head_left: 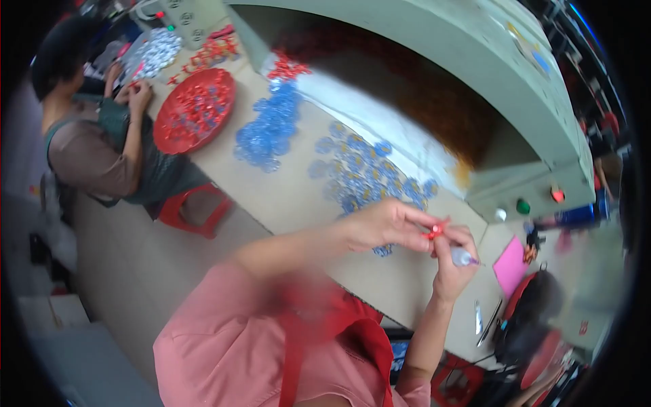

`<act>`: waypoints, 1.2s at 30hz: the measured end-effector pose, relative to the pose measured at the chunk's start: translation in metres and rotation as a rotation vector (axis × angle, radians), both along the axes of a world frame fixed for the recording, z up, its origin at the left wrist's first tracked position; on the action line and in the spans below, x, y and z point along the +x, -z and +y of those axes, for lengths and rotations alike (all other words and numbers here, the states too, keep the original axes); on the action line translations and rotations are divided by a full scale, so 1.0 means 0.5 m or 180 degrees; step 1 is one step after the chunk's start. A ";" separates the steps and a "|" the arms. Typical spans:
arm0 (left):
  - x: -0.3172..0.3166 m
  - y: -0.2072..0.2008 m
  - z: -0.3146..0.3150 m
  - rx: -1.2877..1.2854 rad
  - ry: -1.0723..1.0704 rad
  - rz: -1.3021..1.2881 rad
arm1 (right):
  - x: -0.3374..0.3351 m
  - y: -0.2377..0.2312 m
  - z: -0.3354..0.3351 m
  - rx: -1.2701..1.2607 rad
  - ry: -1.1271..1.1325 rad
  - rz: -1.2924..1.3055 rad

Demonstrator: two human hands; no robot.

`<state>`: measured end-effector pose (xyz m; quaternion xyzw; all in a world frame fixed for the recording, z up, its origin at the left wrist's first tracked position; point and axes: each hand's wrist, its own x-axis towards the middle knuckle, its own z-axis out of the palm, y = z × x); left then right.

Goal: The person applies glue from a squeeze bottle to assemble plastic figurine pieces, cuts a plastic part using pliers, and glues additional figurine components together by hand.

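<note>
My left hand (384, 227) pinches a small glossy red piece (436, 231) between thumb and fingertips, over the right part of the table. My right hand (456, 268) is closed beside it, its fingertips touching the same red piece. A small translucent squeeze bottle (462, 257) with a thin purple tip is tucked in that right hand, the tip pointing outward to the right. Just beyond my left hand lie many clear bluish discs (363, 169) with yellowish centres, spread over the tabletop. The piece's exact shape is too small to tell.
Beyond the table (234, 180) stands a pale green machine (434, 41) with a wide opening. Leftward lie a blue disc pile (271, 129), red pieces (288, 66) and a red bowl (163, 139). A co-worker (102, 149) sits at left. Pink paper (510, 266) and tweezers (479, 317) lie right.
</note>
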<state>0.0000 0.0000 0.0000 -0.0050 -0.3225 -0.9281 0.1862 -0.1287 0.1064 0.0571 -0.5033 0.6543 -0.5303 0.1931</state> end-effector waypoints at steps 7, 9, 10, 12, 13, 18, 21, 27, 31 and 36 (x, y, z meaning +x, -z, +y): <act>0.266 0.000 -0.109 -0.3063 -0.1820 -0.1867 | 0.198 0.134 -0.098 0.0022 -0.0230 -0.1142; 0.315 0.003 -0.161 -0.3975 -0.3597 -0.2199 | 0.191 0.136 -0.097 0.0060 -0.0207 -0.1141; 0.353 0.001 -0.206 -0.4430 -0.4277 -0.2538 | 0.190 0.138 -0.095 0.0059 -0.0170 -0.1153; 0.422 0.009 -0.274 -0.3175 -0.4767 -0.2792 | 0.189 0.140 -0.088 0.0076 0.0113 -0.0946; 0.450 0.011 -0.297 -0.2592 -0.4705 -0.2919 | 0.190 0.140 -0.089 0.0069 0.0238 -0.0943; 0.575 0.145 -0.394 -0.3813 -0.5148 -0.3884 | 0.211 0.146 -0.129 -0.0265 -0.0083 -0.0385; 0.591 0.202 -0.403 -0.2717 -0.4662 -0.3032 | 0.206 0.162 -0.130 -0.0301 -0.0198 -0.0388; 0.432 0.130 -0.334 -0.4527 -0.4728 -0.3000 | 0.185 0.161 -0.086 -0.0306 0.0144 -0.0287; 0.382 -0.001 -0.216 -0.2515 -0.3772 -0.2228 | 0.195 0.141 -0.091 -0.0082 0.0001 -0.0979; 0.216 -0.039 -0.120 -0.0283 -0.0754 -0.1016 | 0.179 0.148 -0.085 -0.0192 0.0372 -0.1369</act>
